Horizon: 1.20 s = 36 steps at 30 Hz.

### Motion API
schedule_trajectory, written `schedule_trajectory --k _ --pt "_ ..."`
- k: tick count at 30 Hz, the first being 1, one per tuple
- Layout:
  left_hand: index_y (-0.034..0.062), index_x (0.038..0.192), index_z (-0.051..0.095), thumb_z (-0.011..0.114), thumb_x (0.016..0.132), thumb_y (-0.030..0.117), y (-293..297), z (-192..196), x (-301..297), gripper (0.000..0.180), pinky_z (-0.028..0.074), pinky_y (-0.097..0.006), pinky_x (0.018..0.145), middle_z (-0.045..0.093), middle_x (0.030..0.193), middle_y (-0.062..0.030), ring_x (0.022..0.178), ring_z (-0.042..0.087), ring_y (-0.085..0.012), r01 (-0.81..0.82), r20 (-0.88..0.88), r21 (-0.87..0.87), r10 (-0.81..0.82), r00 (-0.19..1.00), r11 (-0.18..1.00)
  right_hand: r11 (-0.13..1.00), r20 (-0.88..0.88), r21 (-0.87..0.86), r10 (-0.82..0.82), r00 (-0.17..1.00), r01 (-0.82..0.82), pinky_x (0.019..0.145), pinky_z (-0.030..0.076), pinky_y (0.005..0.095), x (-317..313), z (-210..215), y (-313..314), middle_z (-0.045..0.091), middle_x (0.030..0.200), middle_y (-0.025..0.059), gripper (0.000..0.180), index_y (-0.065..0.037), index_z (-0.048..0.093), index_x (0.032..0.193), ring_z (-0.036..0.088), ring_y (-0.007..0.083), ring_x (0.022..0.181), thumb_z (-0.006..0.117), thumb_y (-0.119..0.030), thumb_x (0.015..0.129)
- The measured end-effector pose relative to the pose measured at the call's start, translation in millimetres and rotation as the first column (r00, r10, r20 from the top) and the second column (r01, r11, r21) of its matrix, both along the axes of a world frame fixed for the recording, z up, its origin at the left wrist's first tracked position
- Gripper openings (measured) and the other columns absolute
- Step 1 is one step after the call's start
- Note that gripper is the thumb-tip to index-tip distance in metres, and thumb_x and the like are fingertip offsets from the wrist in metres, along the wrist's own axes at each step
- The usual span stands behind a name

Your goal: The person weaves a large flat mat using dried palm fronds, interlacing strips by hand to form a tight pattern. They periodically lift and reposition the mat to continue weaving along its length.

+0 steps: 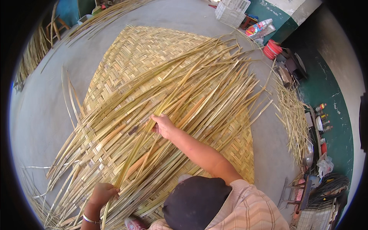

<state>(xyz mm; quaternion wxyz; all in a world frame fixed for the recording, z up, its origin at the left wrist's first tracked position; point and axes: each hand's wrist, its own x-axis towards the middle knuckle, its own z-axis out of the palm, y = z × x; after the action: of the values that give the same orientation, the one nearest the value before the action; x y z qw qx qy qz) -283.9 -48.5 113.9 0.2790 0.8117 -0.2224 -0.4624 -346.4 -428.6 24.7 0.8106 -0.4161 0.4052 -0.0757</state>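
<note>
My right hand (163, 126) is closed around a few long, flat green-yellow reed strips (132, 160), over the middle of a loose pile. At the lower left, my left hand (102, 194) pinches the same strips further down, with a silvery bangle on its wrist. The held strips run slantwise between both hands and on past the right one toward the upper right. Beneath them, many split strips (214, 101) in tan, green and orange-brown lie roughly side by side. They rest across a large woven mat (142, 50) with a zigzag pattern.
More strips (293, 122) lie on the grey floor at right and in a bundle (109, 16) at upper left. Along the green wall stand a white crate (232, 13), a red round container (272, 50), coiled black cable (329, 188) and a small stool (299, 191).
</note>
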Motion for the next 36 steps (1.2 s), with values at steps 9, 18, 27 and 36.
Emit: schedule_trajectory --k 9,18,27,36 --pt "-0.0083 0.076 0.067 0.067 0.085 0.011 -48.5 45.3 26.3 0.022 0.053 -0.030 0.049 0.066 0.064 -0.0137 0.051 0.064 -0.0180 -0.152 -0.014 -0.028 0.151 0.988 0.988 0.981 0.142 -0.182 -0.038 0.989 0.064 0.062 0.059 0.0338 37.7 55.1 -62.4 0.069 0.092 0.0130 0.023 -0.007 0.049 0.110 0.069 0.0196 0.077 0.056 -0.026 0.100" --pt "-0.0096 0.087 0.067 0.066 0.089 0.007 -92.5 65.7 45.3 0.016 0.057 -0.029 0.057 0.069 0.074 -0.0134 0.062 0.068 -0.0179 -0.126 -0.180 -0.008 0.123 0.976 0.992 0.941 0.088 -0.313 -0.106 0.990 0.129 0.049 0.054 0.0313 63.2 59.4 -128.8 0.068 0.086 0.0105 0.016 -0.004 0.056 0.105 0.066 0.0189 0.067 0.056 -0.018 0.097" --pt "-0.0103 0.084 0.067 0.068 0.087 0.008 -79.0 43.8 80.5 0.019 0.054 -0.030 0.054 0.068 0.070 -0.0136 0.057 0.067 -0.0188 -0.118 0.006 0.107 0.118 0.993 0.987 0.915 0.022 -0.270 -0.305 0.952 0.299 0.038 0.042 0.0318 94.1 28.9 -180.3 0.062 0.074 0.0111 0.011 0.001 0.060 0.092 0.055 0.0202 0.049 0.054 -0.009 0.091" --pt "-0.0056 0.082 0.070 0.065 0.085 0.009 -66.4 16.9 105.0 0.015 0.054 -0.031 0.056 0.067 0.065 -0.0115 0.055 0.066 -0.0183 -0.128 0.160 0.105 0.110 0.981 0.986 0.903 -0.203 -0.425 -0.162 0.966 0.062 0.053 0.052 0.0330 87.8 70.9 -192.9 0.063 0.077 0.0128 0.042 0.003 0.051 0.117 0.064 0.0190 0.062 0.044 -0.036 0.103"
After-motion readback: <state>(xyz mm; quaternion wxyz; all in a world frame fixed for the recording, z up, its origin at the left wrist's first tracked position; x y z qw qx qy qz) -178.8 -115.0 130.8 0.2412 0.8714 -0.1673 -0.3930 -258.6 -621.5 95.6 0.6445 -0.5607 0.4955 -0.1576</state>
